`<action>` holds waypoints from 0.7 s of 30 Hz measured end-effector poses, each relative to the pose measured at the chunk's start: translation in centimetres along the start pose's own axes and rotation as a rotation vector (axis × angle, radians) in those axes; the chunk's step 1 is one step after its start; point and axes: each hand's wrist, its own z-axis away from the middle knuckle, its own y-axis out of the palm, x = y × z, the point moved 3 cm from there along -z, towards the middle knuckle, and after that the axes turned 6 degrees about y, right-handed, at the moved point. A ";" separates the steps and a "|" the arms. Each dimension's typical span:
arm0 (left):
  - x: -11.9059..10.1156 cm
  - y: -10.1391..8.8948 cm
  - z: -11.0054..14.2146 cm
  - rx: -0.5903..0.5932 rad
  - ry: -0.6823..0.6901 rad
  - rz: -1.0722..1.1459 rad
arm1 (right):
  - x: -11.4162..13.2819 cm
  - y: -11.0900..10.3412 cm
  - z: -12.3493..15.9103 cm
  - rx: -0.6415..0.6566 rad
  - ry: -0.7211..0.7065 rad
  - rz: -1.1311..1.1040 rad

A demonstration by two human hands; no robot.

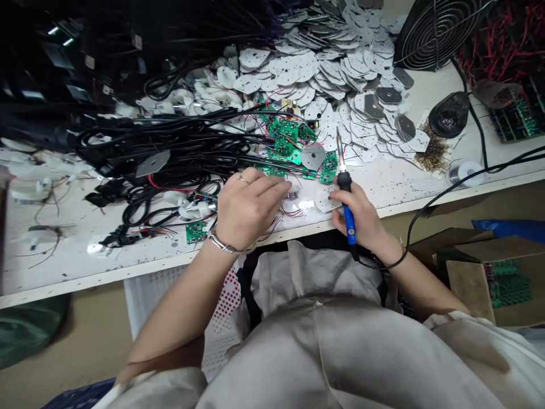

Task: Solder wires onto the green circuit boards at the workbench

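Observation:
My right hand point(361, 216) grips a soldering iron point(348, 218) with a blue and black handle, its metal tip pointing away from me. Beside those fingers is a white flat plate point(326, 200), which they seem to touch. My left hand point(251, 204) is bent over the bench edge with its fingers together and curled down. A small silver and whitish part point(292, 190) shows at its fingertips, with thin red and dark wires point(293, 213) below; the palm side is hidden. Just beyond both hands lie green circuit boards point(286, 136) and a grey hexagonal plate point(313, 157).
Black cables point(170, 142) spread over the left of the bench. White plates point(332, 68) are heaped at the back. On the right are a fan point(438, 34), a dark cup-like holder point(449, 116), a solder spool point(466, 172) and the iron's cord point(426, 204). A cardboard box point(470, 284) stands below.

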 end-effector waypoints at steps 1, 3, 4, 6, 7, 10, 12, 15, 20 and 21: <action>0.1 0.0 0.1 -0.027 -0.046 0.042 | -0.2 0.0 0.1 0.005 -0.008 -0.012; 0.1 0.0 0.4 -0.105 -0.163 0.132 | -0.4 -0.4 0.4 -0.054 0.027 0.033; 0.0 0.0 0.5 -0.139 -0.211 0.166 | -0.3 -0.5 0.5 -0.101 0.075 0.085; -0.4 0.1 0.6 -0.172 -0.247 0.199 | 0.0 -0.5 0.7 -0.161 0.196 0.207; -0.6 0.2 0.5 -0.174 -0.238 0.200 | 0.3 -0.2 0.8 -0.160 0.251 0.262; -1.2 0.4 0.5 -0.177 -0.179 0.174 | 1.3 0.8 0.6 -0.099 0.325 0.358; -1.3 0.4 0.6 -0.184 -0.146 0.128 | 1.7 1.3 0.4 -0.071 0.331 0.366; -1.3 0.4 1.2 -0.175 -0.105 0.024 | 1.6 1.4 0.2 -0.040 0.324 0.320; -1.6 0.5 1.5 -0.188 -0.071 -0.017 | 1.1 0.8 0.6 -0.021 0.255 0.102; -1.8 0.6 1.5 -0.195 -0.077 -0.015 | 1.2 0.8 0.7 -0.009 0.230 0.061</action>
